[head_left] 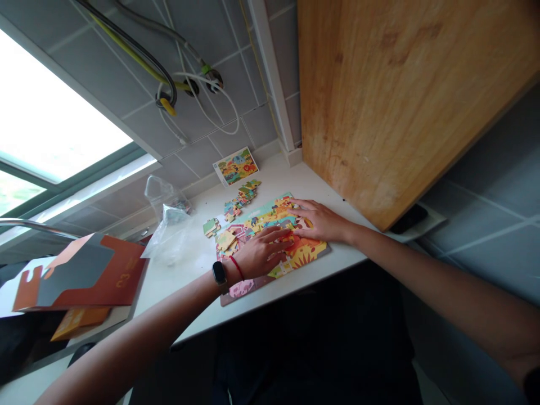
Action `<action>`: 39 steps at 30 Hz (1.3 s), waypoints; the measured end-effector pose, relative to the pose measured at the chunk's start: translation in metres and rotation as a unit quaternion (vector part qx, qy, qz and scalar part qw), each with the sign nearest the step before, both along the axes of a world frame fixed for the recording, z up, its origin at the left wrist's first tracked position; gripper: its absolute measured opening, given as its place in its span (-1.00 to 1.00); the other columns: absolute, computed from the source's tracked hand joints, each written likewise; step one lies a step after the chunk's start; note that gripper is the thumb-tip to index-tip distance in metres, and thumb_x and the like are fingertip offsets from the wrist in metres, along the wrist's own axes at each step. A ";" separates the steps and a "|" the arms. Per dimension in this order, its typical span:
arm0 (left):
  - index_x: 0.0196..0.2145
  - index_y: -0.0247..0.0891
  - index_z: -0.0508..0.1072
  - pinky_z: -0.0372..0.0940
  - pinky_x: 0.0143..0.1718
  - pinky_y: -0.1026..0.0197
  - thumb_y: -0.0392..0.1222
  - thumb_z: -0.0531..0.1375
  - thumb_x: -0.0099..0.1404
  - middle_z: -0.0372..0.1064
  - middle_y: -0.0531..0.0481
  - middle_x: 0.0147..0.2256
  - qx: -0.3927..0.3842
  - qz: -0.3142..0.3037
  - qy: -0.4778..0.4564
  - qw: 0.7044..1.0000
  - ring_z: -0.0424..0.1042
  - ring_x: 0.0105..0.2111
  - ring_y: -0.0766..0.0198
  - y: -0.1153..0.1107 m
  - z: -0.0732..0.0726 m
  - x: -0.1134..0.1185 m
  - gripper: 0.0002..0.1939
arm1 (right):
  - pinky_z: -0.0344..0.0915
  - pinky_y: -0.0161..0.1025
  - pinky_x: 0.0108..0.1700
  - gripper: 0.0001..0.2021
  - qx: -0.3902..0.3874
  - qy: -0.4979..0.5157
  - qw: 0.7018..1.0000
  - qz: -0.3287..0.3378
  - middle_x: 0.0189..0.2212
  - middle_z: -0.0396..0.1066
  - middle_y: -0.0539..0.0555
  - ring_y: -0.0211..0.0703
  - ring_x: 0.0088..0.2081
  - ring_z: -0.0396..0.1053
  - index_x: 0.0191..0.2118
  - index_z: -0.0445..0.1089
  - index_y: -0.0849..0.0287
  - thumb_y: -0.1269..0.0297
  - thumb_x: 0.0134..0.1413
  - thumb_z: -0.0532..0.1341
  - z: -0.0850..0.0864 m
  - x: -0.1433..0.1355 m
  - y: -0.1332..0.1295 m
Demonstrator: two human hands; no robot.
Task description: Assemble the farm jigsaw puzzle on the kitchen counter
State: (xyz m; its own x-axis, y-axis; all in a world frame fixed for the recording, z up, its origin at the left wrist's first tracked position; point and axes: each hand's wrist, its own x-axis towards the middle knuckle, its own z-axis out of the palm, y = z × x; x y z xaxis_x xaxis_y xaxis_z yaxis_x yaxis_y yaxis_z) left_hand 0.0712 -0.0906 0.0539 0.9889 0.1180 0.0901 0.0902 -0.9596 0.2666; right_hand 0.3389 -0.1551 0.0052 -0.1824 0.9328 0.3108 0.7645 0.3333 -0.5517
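Note:
A colourful jigsaw puzzle (306, 257) lies on the white counter, partly hidden by both hands. My left hand (262, 253), with a dark watch and a red string at the wrist, rests on its middle, fingers spread towards the right. Across the puzzle's right part lies my right hand (317, 221), fingers apart and pointing left. The fingertips of the two hands are close together. Loose yellowish pieces (226, 241) sit on the puzzle's left part. More loose pieces (247, 193) lie in a row behind it, and a small pile (211, 227) is at its left corner.
A picture card (236, 166) leans by the tiled wall. Clear plastic packaging (169, 225) lies left of the puzzle, near a red-brown box (122, 270). A large wooden board (379, 112) stands at the right. Hoses and cables (169, 84) hang on the wall above the counter (198, 315).

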 end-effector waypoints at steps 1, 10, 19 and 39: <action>0.23 -0.13 0.50 0.34 0.32 -0.18 -0.17 0.11 0.55 0.38 -0.15 0.30 -0.016 0.001 -0.005 1.000 0.33 0.32 -0.04 0.001 0.001 0.001 -0.63 | 0.23 0.19 0.41 -0.36 0.002 0.002 1.000 0.000 0.43 0.22 0.23 0.24 0.40 0.25 0.32 0.44 0.06 0.04 0.15 0.42 0.000 0.000 0.000; 0.49 -0.12 0.12 0.06 0.46 -0.25 -0.15 -0.06 0.60 0.07 -0.12 0.48 -0.011 0.066 0.084 0.994 -0.01 0.50 -0.04 0.037 -0.001 0.007 -0.43 | 0.27 0.27 0.37 -0.42 0.004 0.046 0.999 -0.001 0.38 0.30 0.19 0.27 0.35 0.31 0.22 0.53 -0.03 0.07 0.06 0.49 -0.002 0.000 0.001; 0.48 -0.10 0.17 0.11 0.43 -0.18 -0.03 -0.07 0.63 0.00 -0.09 0.50 0.070 0.119 0.108 0.985 0.01 0.49 -0.10 0.068 -0.016 0.016 -0.45 | 0.26 0.27 0.37 -0.57 0.011 0.036 0.999 0.018 0.38 0.29 0.14 0.26 0.36 0.28 0.10 0.62 -0.09 0.15 0.08 0.48 0.001 0.000 0.000; 0.53 -0.12 -0.02 -0.14 0.49 -0.33 0.32 0.07 0.50 -0.26 -0.23 0.54 -0.021 0.092 0.034 0.995 -0.20 0.53 -0.19 -0.026 -0.028 -0.002 -0.16 | 0.35 0.10 0.30 -0.74 0.073 0.084 0.990 -0.082 0.08 0.47 0.18 0.06 0.16 0.43 0.02 0.56 0.06 0.33 0.33 0.18 0.001 0.000 -0.001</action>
